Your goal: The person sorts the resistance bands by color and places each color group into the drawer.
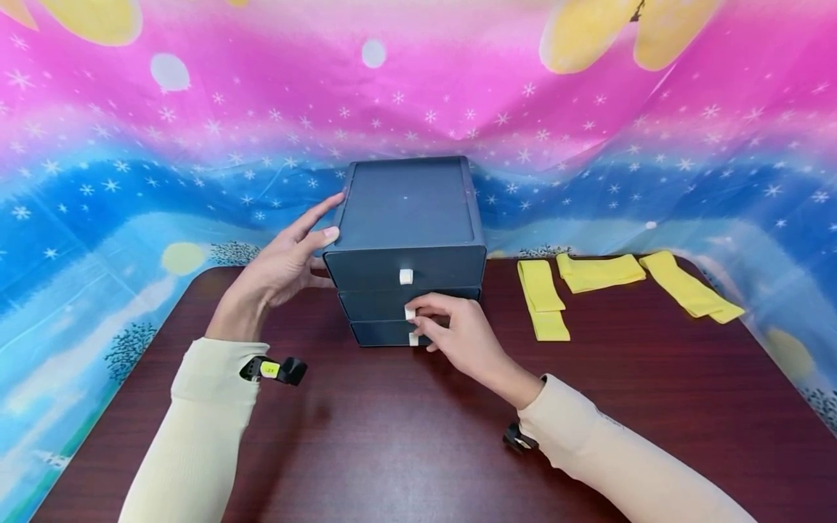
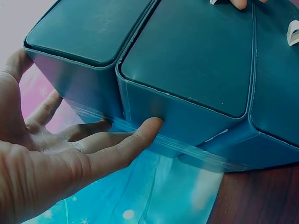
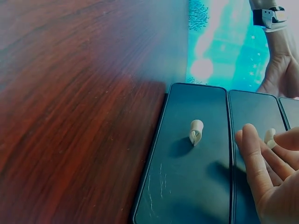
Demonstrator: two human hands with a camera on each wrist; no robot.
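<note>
Spread wide, the left hand (image 1: 277,269) touches the cabinet (image 1: 408,207). The right hand (image 1: 464,338) pinches the middle white knob (image 1: 410,314), grip narrow

I can see a dark reddish-brown table (image 1: 392,443). Near its back right corner lie three yellow strips: the first strip (image 1: 543,298) points toward the table's front, the second strip (image 1: 600,273) lies along its back edge, and the third strip (image 1: 689,285) slants toward its right edge. Behind the table and beside it hangs a cloth backdrop (image 1: 451,76), pink above, blue below, scattered with white snowflakes (image 1: 503,119).
</note>
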